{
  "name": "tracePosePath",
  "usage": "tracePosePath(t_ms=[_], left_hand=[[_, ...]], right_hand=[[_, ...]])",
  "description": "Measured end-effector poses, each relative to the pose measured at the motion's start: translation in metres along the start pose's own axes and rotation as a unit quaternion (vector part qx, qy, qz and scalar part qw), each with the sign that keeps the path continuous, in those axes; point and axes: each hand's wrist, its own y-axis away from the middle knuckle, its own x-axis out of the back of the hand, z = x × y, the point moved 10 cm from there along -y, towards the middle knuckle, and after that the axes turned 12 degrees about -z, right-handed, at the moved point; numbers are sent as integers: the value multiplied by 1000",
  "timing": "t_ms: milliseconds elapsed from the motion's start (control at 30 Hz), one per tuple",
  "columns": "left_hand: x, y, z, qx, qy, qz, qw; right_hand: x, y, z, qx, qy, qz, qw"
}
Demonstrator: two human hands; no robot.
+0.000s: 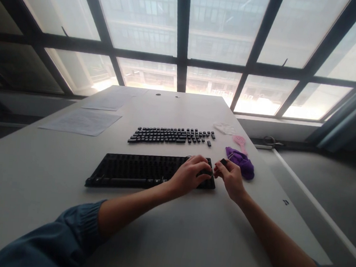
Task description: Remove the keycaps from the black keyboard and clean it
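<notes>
A black keyboard lies flat on the white table, with most of its keycaps off and a few still along its front row. My left hand is over its right end, thumb and fingers curled together in a pinch; what is between the tips, if anything, is hidden. Just right of the keyboard, my right hand grips a keycap puller, its dark handle showing above the fingers and a thin wire pointing toward my left fingertips. Behind the keyboard, loose black keycaps are laid out in keyboard order.
A purple cloth bag lies beside my right hand, with a pink brush and a crumpled clear plastic bag beyond it. Paper sheets lie at the left. The table's right edge runs past my right forearm.
</notes>
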Motion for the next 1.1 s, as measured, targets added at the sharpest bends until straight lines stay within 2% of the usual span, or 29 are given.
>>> tracePosePath(t_ms=[133,200,333,467,633,867,967,1100], left_hand=[[32,-27,-33,83,-5,18,996],[38,-48,-59,126,-39,1,991],[24,-87,-107,197,-103,-42,974],[2,-107,-130,220,-124,-54,966],[-12,-112,-144,234,-140,-59,960],[-16,-113,-149,240,-148,-72,957],[-9,-114,-143,233,-144,-67,959],[18,-104,-123,210,-143,-36,966]], right_hand=[[12,-2,-1,6,-9,39,999],[15,-3,-4,13,-3,47,999],[17,-5,-7,28,22,44,998],[18,-6,-8,39,31,42,998],[17,-6,-12,48,27,40,998],[15,-6,-18,53,20,33,998],[9,-7,-19,56,25,11,998],[-5,-5,-16,60,55,-45,996]])
